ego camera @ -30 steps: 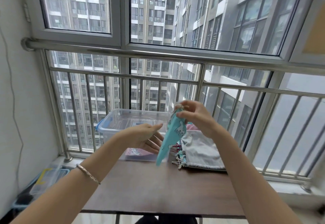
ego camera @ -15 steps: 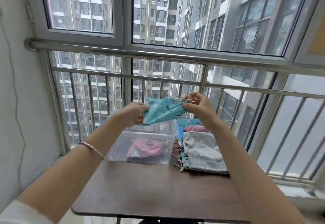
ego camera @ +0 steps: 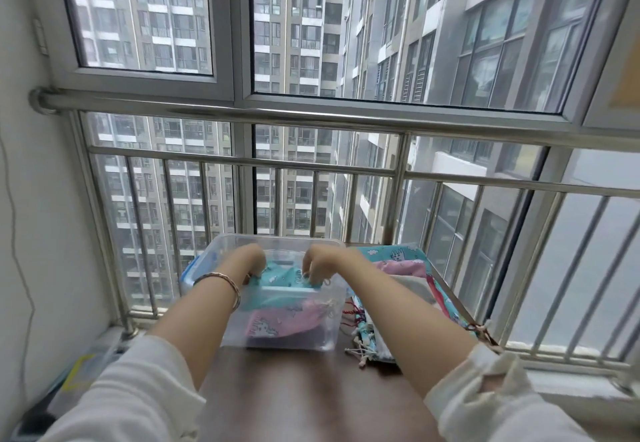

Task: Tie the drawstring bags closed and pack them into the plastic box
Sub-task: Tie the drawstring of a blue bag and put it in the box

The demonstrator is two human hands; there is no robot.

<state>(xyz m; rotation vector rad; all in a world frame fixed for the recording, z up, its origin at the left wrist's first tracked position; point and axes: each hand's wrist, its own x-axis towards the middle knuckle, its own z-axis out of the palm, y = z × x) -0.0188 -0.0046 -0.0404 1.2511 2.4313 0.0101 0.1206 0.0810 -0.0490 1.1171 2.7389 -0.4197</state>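
Nearest to us, our two white sleeves [ego camera: 138, 393] frame the bare dark brown table [ego camera: 311, 393], and both forearms reach forward over it. A thin bracelet [ego camera: 225, 282] rings our left wrist. Past the bare tabletop stands the clear plastic box [ego camera: 287, 334], and through its near wall we see a pink drawstring bag [ego camera: 277, 325] lying at the bottom. Above it both our hands dip inside the box: the left hand [ego camera: 249, 261] and the right hand [ego camera: 320, 265] each have fingers curled down, pinching opposite ends of the teal drawstring bag [ego camera: 282, 277], which lies flat on top of the pink one. Just right of the box, a pile of loose bags [ego camera: 405, 268] rests on the table, their knotted cords [ego camera: 360, 351] trailing toward us. Beyond everything runs the metal railing [ego camera: 311, 164] and the window, with tower blocks outside.
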